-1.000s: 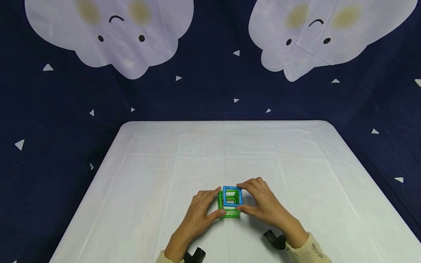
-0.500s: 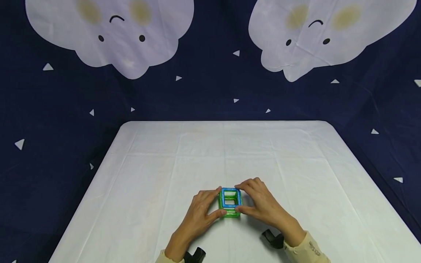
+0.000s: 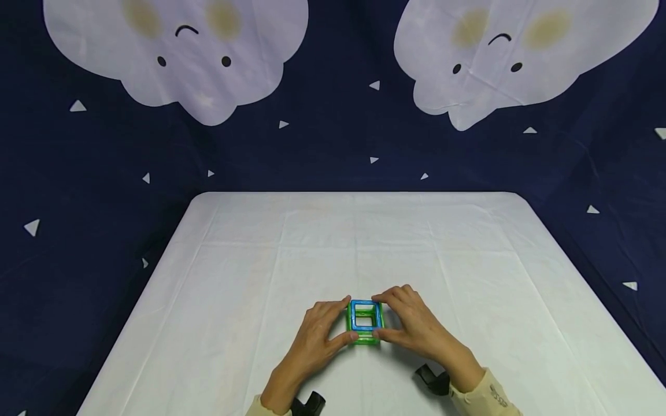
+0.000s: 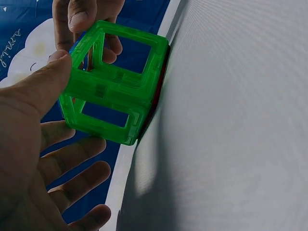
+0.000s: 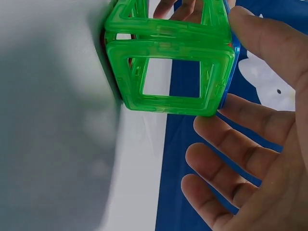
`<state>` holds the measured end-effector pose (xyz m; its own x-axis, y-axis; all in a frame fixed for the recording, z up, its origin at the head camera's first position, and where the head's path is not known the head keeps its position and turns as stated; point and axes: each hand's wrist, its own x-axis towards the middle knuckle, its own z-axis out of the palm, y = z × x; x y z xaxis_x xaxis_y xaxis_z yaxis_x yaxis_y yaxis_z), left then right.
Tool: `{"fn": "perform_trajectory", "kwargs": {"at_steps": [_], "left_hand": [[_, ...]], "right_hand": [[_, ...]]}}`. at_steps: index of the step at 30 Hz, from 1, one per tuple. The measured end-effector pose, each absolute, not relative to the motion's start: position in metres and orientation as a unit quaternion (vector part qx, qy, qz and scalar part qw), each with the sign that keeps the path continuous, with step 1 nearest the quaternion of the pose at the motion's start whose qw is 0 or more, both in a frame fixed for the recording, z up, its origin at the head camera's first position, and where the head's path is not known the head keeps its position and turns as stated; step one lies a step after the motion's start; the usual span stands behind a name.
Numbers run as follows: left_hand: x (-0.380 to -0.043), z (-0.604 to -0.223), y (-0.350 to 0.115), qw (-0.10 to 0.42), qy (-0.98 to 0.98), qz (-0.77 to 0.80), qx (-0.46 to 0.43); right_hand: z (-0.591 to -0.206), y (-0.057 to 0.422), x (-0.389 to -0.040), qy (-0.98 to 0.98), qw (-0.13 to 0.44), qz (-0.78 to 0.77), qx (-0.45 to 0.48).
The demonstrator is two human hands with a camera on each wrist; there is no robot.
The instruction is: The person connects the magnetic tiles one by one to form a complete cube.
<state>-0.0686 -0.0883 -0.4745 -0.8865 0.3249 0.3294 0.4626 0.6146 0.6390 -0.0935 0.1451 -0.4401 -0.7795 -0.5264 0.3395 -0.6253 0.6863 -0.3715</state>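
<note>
A small cube of green magnetic tiles (image 3: 366, 341) stands on the white table near its front. A blue square magnetic tile (image 3: 364, 329) lies flat over its top. At the left side my left hand (image 3: 314, 335) grips the cube between thumb and index finger, its other fingers spread in the left wrist view. My right hand (image 3: 413, 323) pinches the blue tile's right side at the top edge, thumb near and index finger far. A red tile (image 4: 161, 82) shows along the cube's underside. In the right wrist view the blue edge (image 5: 236, 57) runs along the green frames.
The white cloth-covered table (image 3: 260, 260) spreads around the cube. Behind hangs a dark blue curtain (image 3: 333, 156) with white clouds and triangles. Black wrist mounts (image 3: 437, 380) sit below both hands.
The blue tile has come down and left from a tilted, offset position to sit squared over the green cube, my right hand moving with it. My left hand has stayed in place.
</note>
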Motion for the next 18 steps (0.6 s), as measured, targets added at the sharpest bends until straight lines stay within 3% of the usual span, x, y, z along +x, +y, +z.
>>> {"fn": "perform_trajectory", "kwargs": {"at_steps": [10,18], "left_hand": [[-0.067,-0.472,-0.092,0.111,-0.896,-0.377,-0.207],[-0.066,-0.461,-0.100,0.173,-0.912,-0.328,-0.173]], "right_hand": [[-0.439,0.147,-0.091,-0.911,0.111,0.265,0.296],[-0.437,0.150,-0.087,-0.912,0.179,0.254,0.268]]}}
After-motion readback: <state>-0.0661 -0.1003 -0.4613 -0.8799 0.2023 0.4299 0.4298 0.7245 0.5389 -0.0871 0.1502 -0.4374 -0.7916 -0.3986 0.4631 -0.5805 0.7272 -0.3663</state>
